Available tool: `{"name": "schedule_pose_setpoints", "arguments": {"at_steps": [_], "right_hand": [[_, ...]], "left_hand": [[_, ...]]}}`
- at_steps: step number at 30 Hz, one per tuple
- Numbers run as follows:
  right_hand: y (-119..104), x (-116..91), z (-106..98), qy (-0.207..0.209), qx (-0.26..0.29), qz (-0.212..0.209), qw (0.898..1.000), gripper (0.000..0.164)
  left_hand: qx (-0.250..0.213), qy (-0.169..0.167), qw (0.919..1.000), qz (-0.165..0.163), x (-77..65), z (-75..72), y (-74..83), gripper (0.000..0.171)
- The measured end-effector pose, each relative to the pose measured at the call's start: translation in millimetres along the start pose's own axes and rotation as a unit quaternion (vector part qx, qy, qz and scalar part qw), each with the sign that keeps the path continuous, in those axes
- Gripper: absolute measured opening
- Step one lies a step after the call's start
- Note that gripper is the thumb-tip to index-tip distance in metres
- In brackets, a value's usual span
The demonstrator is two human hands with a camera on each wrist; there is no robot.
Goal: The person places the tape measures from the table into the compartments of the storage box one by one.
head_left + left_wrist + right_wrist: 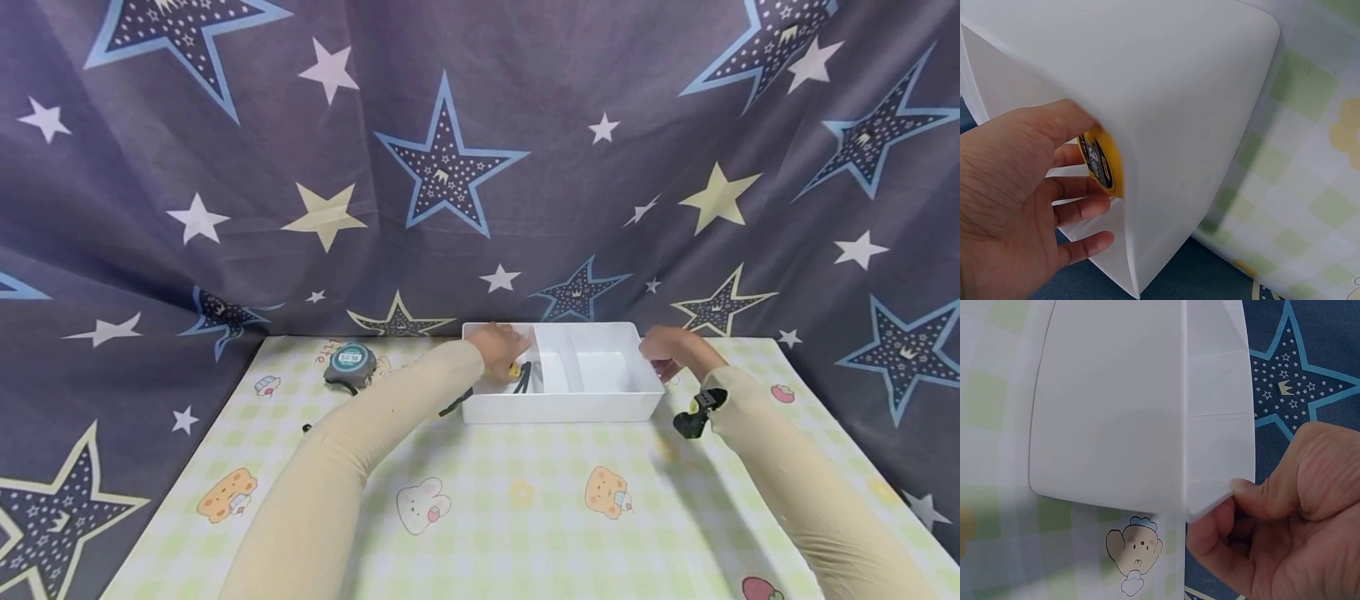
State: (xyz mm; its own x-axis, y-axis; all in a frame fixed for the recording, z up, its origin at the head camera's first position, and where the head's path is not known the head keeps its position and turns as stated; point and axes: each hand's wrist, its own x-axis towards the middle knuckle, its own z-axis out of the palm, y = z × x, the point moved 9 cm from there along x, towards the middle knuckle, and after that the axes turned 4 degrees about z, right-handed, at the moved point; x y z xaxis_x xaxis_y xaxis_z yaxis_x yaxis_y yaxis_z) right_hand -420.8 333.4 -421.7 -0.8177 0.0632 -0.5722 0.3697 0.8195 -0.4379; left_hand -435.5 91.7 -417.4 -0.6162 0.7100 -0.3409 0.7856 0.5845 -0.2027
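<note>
Left wrist, smooth box, curved tape measure

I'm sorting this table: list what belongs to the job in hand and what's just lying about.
Job, judging by contact:
yellow tape measure, at the left hand
white box, pinched by the right hand

Apparently lying about:
grey tape measure, untouched

Yellow tape measure partly hidden by white box.

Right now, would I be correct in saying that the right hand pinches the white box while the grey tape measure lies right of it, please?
Not quite: the grey tape measure lies left of the white box, as the head view shows; the right hand does pinch the box.
</note>
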Motion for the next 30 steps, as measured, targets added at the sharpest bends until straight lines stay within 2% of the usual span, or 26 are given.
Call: {"name": "schedule_pose_setpoints", "arguments": {"at_steps": [6,11,17,24,30], "right_hand": [[-1.5,-0.5,0.4,-0.002,0.001,-0.003,1.0,0.014],[-3.1,-1.6,0.4,-0.002,0.001,-0.003,1.0,0.015],[-3.1,-0.8,-0.2,0.004,-0.01,-0.002,1.0,0.018],[-0.1,0.1,1.3,0.007,-0.002,0.005,1.0,0.018],[-0.4,-1.7,0.6,0.013,-0.003,0.007,1.0,0.018]], "left_hand": [[0.013,0.007,0.9999,0.002,-2.3,-1.1,-0.3,0.056],[0.007,0.007,0.9999,-0.011,0.0,-0.5,-4.7,0.048],[0.002,0.022,0.9997,-0.011,2.7,2.9,-7.1,0.048],[0.013,0.052,0.9985,0.009,-2.0,3.5,-4.7,0.044],[0.02,0.046,0.9987,0.002,-5.1,3.8,-6.7,0.052]]}}
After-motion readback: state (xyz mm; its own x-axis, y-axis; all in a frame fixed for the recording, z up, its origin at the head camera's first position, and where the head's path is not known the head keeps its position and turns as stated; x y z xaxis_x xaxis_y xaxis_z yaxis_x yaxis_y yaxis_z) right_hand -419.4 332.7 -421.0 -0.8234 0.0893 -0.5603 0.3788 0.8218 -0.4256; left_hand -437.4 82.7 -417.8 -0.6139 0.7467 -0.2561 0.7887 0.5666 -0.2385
